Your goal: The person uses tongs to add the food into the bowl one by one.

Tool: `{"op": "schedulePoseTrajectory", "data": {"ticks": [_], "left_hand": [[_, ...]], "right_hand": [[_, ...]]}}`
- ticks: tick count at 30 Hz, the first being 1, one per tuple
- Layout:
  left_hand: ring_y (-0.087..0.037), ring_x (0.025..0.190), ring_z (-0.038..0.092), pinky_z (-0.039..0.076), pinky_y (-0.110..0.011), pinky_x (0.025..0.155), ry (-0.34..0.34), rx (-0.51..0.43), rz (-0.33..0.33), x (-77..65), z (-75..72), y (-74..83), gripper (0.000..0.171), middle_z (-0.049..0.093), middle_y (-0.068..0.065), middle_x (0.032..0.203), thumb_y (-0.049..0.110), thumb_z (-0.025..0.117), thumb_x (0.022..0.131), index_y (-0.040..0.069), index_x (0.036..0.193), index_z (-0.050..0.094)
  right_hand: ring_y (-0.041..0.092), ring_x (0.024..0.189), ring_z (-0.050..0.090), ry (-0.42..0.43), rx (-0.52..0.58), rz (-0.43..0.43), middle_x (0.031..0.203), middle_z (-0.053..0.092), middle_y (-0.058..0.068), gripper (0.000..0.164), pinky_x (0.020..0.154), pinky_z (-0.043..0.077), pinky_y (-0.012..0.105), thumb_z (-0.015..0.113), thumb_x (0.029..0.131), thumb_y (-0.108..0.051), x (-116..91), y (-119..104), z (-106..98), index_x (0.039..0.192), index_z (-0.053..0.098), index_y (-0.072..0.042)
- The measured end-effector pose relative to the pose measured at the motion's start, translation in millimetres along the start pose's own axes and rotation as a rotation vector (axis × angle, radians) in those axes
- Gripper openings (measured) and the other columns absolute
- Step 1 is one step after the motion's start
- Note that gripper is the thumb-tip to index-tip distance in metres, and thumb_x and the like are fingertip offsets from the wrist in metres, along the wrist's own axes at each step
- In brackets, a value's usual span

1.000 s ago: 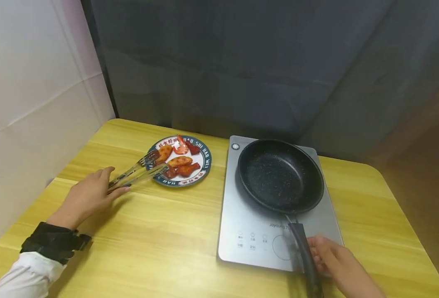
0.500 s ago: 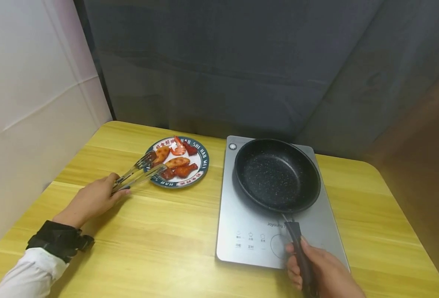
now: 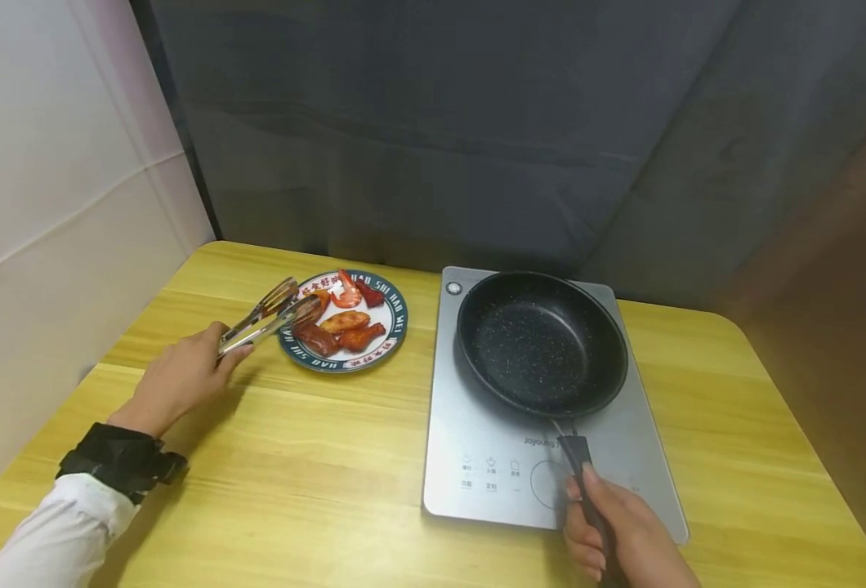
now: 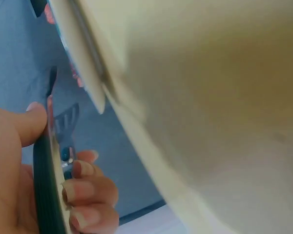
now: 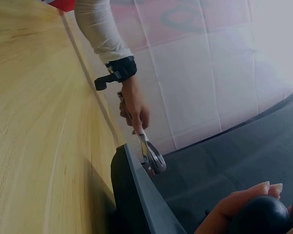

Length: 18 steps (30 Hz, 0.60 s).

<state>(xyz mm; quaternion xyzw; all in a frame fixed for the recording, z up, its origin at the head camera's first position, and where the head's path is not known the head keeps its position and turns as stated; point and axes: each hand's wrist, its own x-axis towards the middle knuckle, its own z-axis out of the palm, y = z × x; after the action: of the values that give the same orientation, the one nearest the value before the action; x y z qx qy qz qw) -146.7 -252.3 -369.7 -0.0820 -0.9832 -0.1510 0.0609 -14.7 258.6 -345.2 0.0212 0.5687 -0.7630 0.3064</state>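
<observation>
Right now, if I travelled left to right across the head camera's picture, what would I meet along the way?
White sleeve → black wristband → left hand → metal food tongs → blue-rimmed plate of food → black frying pan.

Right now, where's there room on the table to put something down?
Bare table lies between the plate and cooktop, widening nearer the camera, and right of the cooktop. It's crowded around the food and tongs, and the pan and right hand.
</observation>
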Motion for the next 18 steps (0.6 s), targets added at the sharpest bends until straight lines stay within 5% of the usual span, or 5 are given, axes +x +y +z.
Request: {"op": "schedulePoseTrajectory", "data": {"ticks": [4,18], "left_hand": [[-0.030,0.054,0.051,0.037,-0.044,0.043,-0.001,0.037,0.007,13.1,-9.3,3.8,0.048,0.052,-0.013,0.068,0.046,0.049,0.098,-0.002,0.101,0.050],[-0.028,0.065,0.052,0.040,-0.041,0.051,-0.220,0.049,-0.033,38.3,-24.6,18.9,0.055,0.057,-0.013,0.078,0.049,0.047,0.097,-0.003,0.105,0.058]], "right_hand": [[0.010,0.056,0.043,0.005,-0.019,-0.003,0.068,0.041,-0.004,0.036,0.053,0.041,0.025,0.031,0.104,-0.041,-1,-1,0,0.102,0.044,-0.007],[0.009,0.056,0.044,-0.001,-0.034,-0.015,0.068,0.042,-0.004,0.036,0.053,0.041,0.025,0.031,0.105,-0.040,-3,-3,1,0.103,0.043,-0.006]]}}
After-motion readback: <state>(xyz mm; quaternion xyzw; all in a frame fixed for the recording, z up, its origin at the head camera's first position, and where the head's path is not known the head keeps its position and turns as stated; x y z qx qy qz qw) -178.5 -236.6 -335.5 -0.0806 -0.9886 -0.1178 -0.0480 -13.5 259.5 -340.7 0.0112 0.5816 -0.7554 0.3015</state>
